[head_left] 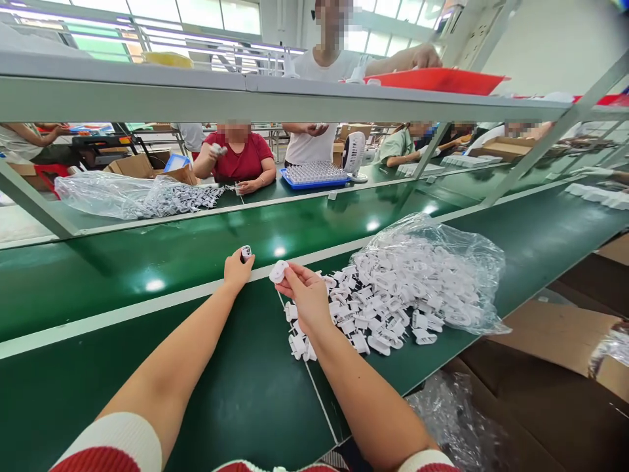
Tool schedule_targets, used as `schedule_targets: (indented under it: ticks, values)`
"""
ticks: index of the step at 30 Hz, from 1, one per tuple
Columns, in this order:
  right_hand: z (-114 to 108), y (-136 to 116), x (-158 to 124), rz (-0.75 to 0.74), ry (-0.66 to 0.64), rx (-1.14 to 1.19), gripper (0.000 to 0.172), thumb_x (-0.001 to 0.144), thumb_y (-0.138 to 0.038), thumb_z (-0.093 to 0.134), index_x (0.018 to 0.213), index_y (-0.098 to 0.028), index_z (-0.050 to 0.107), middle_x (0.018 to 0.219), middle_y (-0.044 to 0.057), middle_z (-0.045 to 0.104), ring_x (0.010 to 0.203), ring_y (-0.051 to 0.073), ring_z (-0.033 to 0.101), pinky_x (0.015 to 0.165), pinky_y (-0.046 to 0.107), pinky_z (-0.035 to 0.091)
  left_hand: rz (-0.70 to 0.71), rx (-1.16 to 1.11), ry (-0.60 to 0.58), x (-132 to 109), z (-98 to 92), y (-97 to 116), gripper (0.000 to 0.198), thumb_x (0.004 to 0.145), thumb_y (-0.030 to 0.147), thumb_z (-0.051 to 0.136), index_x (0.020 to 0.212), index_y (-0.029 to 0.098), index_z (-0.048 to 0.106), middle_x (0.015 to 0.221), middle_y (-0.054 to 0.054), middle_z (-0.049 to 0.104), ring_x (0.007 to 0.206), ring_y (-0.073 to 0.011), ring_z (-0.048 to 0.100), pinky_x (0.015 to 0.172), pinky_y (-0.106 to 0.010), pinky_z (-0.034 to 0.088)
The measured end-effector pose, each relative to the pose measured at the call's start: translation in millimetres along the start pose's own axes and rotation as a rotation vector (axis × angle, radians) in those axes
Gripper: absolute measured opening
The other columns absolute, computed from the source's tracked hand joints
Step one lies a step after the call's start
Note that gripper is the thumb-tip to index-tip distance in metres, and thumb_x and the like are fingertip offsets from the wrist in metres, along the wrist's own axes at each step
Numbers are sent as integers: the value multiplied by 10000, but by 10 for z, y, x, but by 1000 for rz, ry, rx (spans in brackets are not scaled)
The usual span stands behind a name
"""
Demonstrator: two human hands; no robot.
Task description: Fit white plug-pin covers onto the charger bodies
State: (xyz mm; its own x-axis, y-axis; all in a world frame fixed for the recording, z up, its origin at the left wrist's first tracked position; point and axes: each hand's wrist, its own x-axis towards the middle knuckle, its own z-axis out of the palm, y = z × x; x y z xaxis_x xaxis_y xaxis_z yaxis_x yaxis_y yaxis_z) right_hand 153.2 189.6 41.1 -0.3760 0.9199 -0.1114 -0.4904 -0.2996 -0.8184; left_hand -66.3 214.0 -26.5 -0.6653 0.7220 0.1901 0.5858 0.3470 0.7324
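My left hand (238, 270) is closed on a small white plastic casing (246, 252) with dark openings in its face, held over the pale strip beside the conveyor belt. Close by on the right, my right hand (309, 295) pinches a rounded white plug cover (278, 271) between thumb and fingers. The two pieces are apart. Below and right of my right hand spreads a heap of white plug covers (366, 314), several with prongs showing. Part of the heap lies inside a clear plastic bag (484, 262).
A green conveyor belt (122, 272) runs across beyond my hands. Above it is a shelf (147, 98) with a red tray (437, 80). Opposite, co-workers sit or stand near a blue tray (314, 183), a fan (352, 154) and bagged parts (181, 196). Cardboard boxes (555, 334) stand at lower right.
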Motion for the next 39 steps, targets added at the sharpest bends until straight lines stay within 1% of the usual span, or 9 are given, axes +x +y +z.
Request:
schedule_targets:
  ticks: [6,9,12,15,17,22,25,31,39]
  values:
    - [43,7,-154,-25,-97,-35,481,628,-323,927,1053,-187,747,925,-3,732,792,129,735,756,280,652,200,-17,-124,-951,-526,-168,450,951,406,559,1330,180,647,1267,-100,697,1187,-283,631,1075,-447,479]
    - [75,42,-281,10,-173,-55,516,647,-284,918,1130,-229,744,913,-34,705,813,125,745,760,263,658,225,7,-192,-1437,-734,-310,441,906,430,578,1275,217,692,1247,-93,711,1231,-313,605,1124,-511,419]
    - [106,63,-406,38,-237,-80,493,666,-270,911,1136,-254,761,903,-46,693,782,109,747,755,246,663,187,29,-211,-1710,-829,-388,458,869,390,617,1296,235,680,1318,-101,687,1315,-349,551,1188,-601,303]
    - [136,73,-502,72,-271,-105,465,672,-271,912,1117,-259,776,880,-45,699,750,109,749,729,241,670,159,-30,-166,-1855,-928,-279,689,842,342,672,1503,259,493,1565,-108,491,1508,-359,322,1240,-622,191]
    - [154,87,-555,89,-290,-118,444,675,-274,914,1100,-258,785,839,-47,703,727,110,748,708,238,672,169,-238,-159,-1947,-1017,-82,739,895,345,663,1574,289,377,1642,-96,379,1539,-330,267,1250,-582,219]
    - [161,162,-689,72,-368,-133,381,701,-306,903,1065,-251,804,805,-15,765,721,129,754,711,270,680,136,-731,-93,-2169,-1136,433,528,963,310,668,1473,292,535,1359,-95,640,1198,-227,631,1015,-370,545]
    - [151,196,-754,25,-379,-154,306,732,-323,883,1022,-248,817,800,10,790,706,145,752,701,302,686,182,-661,-1,-2231,-1110,488,352,959,250,675,1309,285,691,1143,-62,699,991,-173,677,848,-286,600]
    - [177,197,-773,38,-336,-174,186,774,-411,846,844,-240,829,763,16,798,600,144,729,556,259,656,369,-433,59,-2282,-1108,403,451,900,212,748,1331,333,693,1042,-55,677,910,-177,664,759,-284,610]
    - [109,111,-840,91,-493,-133,284,927,-476,691,1016,-237,816,826,38,813,658,174,775,647,323,687,453,-461,62,-2322,-1185,431,373,952,116,655,1279,286,713,1078,-44,678,926,-145,645,750,-235,567]
